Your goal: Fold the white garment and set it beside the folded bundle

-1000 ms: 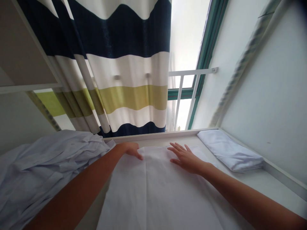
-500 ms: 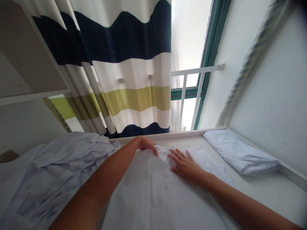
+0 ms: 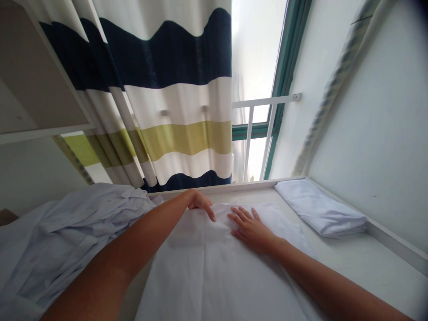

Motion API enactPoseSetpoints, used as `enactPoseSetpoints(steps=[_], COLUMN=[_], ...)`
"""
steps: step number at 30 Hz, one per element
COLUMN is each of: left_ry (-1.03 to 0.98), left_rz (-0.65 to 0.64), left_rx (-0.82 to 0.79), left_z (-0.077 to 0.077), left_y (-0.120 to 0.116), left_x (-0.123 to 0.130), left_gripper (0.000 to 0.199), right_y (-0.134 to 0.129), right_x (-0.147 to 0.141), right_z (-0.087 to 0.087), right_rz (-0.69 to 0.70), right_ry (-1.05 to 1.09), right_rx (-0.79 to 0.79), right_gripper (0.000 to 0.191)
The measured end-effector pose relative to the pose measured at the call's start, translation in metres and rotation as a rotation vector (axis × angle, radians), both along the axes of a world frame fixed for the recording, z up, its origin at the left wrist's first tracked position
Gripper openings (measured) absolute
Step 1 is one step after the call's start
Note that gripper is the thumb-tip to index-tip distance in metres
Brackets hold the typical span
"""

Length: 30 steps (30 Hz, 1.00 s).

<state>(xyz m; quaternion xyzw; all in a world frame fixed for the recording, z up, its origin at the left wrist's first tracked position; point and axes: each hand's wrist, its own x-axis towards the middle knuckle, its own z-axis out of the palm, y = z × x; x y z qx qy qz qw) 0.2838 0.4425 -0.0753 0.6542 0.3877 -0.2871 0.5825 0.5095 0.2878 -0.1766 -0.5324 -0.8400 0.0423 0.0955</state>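
A white cloth (image 3: 220,276) lies spread flat on a white surface in front of me, a crease running down its length. My left hand (image 3: 201,205) is bent over its far edge, the index finger pointing down on the fabric and the other fingers curled out of sight; what they hold, if anything, is hidden. On the same cloth, to the right, my right hand (image 3: 252,229) rests flat with its fingers spread.
Crumpled white cloth (image 3: 83,227) is heaped at the left. A folded white cloth (image 3: 321,207) lies at the right, by the surface's raised rim (image 3: 394,236). Beyond the far rim are a striped curtain (image 3: 180,102) and a white railing (image 3: 264,101).
The view has shifted slightly, so most things appear a little further left. Both hands stay at nearly the same places on the cloth.
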Motion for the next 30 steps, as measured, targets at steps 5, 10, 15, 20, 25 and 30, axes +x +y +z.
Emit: enactPoseSetpoints(steps=[5, 10, 15, 20, 25, 30], left_ry=[0.115, 0.115, -0.049, -0.250, -0.381, -0.462], left_rz=[-0.055, -0.064, -0.001, 0.116, 0.218, 0.300], left_rx=[0.018, 0.020, -0.008, 0.032, 0.191, 0.430], left_z=[-0.004, -0.002, 0.006, 0.007, 0.002, -0.004], left_y=[-0.003, -0.001, -0.006, -0.014, -0.015, -0.010], left_x=[0.008, 0.010, 0.010, 0.014, 0.013, 0.009], left_gripper=[0.045, 0.044, 0.055, 0.060, 0.049, 0.044], right_y=[-0.003, -0.003, -0.004, -0.005, -0.006, -0.008], right_x=[-0.002, -0.001, -0.001, -0.002, -0.003, -0.004], right_z=[0.000, -0.002, -0.003, -0.004, -0.003, -0.001], right_rz=[-0.004, -0.005, 0.001, -0.001, -0.003, -0.010], right_ry=[0.013, 0.023, 0.028, 0.028, 0.028, 0.031], right_rx=[0.007, 0.006, 0.015, 0.041, 0.048, 0.041], right_gripper=[0.059, 0.061, 0.062, 0.062, 0.060, 0.059])
